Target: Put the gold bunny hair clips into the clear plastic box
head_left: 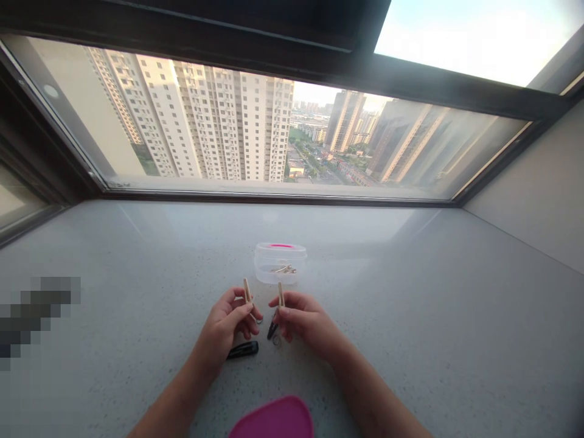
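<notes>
My left hand (pixel 228 316) pinches a slim beige hair clip (pixel 247 290) between thumb and forefinger, its tip pointing up. A matching beige hair clip (pixel 280 293) stands upright in the closed fingers of my right hand (pixel 301 313). The two clips are a short gap apart. Below my left hand a black hair clip (pixel 244 350) lies on the pale speckled counter, partly covered by the hand. Another black hair clip (pixel 272 330) shows beside my right fingers, with a thin ring (pixel 276 341) close by. Just beyond my hands a clear plastic box (pixel 279 277) holds several beige clips.
A pink lid (pixel 278 420) lies at the near edge of view, between my forearms. The pale speckled counter (pixel 410 316) runs back to a dark window frame (pixel 274 196). A white wall (pixel 529 194) bounds the right side. A blurred patch covers something at far left.
</notes>
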Demonstrator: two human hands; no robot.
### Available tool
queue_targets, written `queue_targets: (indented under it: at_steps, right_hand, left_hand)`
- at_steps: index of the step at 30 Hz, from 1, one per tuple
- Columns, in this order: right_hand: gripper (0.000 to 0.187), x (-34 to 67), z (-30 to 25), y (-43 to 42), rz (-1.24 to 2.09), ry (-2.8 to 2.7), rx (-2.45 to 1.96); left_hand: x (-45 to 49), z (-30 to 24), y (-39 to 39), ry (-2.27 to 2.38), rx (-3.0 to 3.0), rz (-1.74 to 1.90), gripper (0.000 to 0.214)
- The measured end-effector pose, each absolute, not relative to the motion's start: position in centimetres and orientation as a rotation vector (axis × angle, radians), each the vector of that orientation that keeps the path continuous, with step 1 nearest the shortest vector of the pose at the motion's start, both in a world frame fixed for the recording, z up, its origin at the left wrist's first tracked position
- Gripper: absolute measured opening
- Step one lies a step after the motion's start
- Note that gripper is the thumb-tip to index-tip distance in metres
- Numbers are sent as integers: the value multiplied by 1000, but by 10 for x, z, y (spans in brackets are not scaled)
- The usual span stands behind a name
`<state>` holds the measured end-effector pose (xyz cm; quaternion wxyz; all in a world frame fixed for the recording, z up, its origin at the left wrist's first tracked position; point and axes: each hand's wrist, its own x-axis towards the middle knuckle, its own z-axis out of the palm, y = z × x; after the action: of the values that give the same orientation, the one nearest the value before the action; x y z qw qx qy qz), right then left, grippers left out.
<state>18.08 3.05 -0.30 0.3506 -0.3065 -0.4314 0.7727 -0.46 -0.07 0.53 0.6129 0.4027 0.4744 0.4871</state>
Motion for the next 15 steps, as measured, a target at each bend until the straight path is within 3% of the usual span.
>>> queue_targets:
  at_steps: [15]
  right_hand:
    - [35, 178, -6, 31, 1929, -1208, -812]
  left_hand:
    - [-4, 0, 0, 1068, 1013, 1084, 23]
